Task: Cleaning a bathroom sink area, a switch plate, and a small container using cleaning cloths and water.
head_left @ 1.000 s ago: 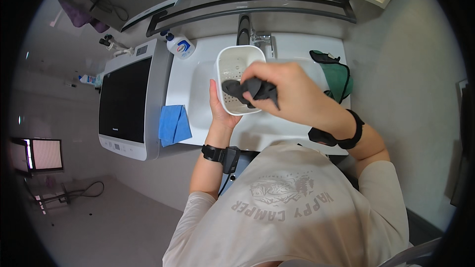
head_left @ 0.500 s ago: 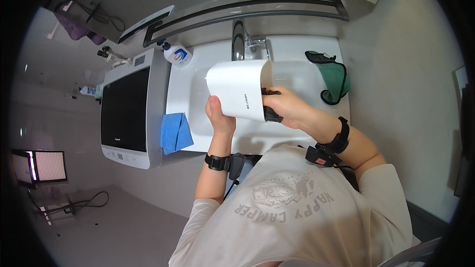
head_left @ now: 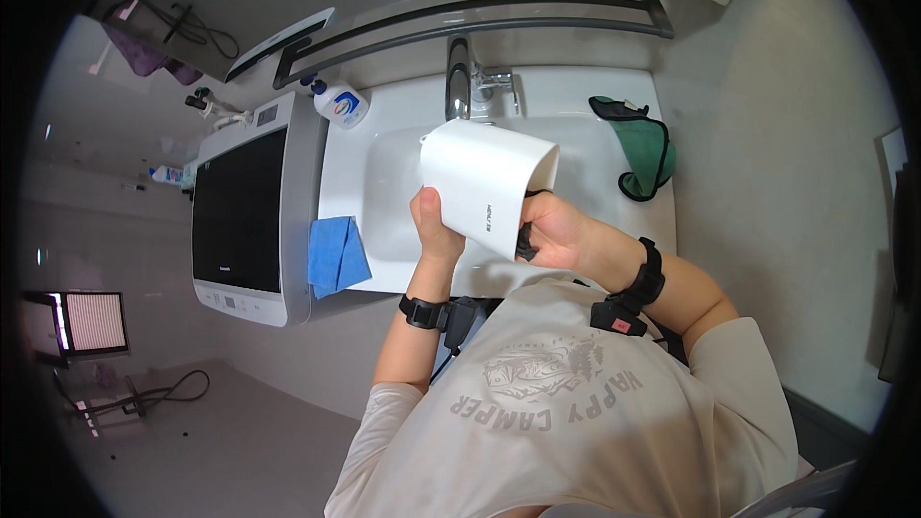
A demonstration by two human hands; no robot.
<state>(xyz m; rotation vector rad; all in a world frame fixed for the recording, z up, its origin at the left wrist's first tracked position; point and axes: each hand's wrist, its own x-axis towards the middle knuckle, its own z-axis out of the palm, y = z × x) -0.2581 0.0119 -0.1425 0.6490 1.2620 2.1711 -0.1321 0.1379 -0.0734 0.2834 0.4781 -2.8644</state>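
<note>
Left hand [head_left: 439, 230] gripped the white container [head_left: 480, 173] above the sink [head_left: 338, 168], near mid-frame; right hand [head_left: 558, 230] clutched a dark cloth [head_left: 525, 243], mostly hidden, at the container's mouth. I saw that mouth, facing right half a second earlier, tipped toward the lower right.

Left thumb [head_left: 431, 201] extended, right fingers [head_left: 541, 204] partly hidden; right elbow [head_left: 721, 311] bent

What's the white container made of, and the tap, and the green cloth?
White container: probably plastic, smooth with a soft sheen, because its wall looks thin and even. Tap: looks like chromed metal, with bright, mirror-like reflections. Green cloth: matt fabric, since it curls softly at its dark edging; I can't tell which fibre.
</note>
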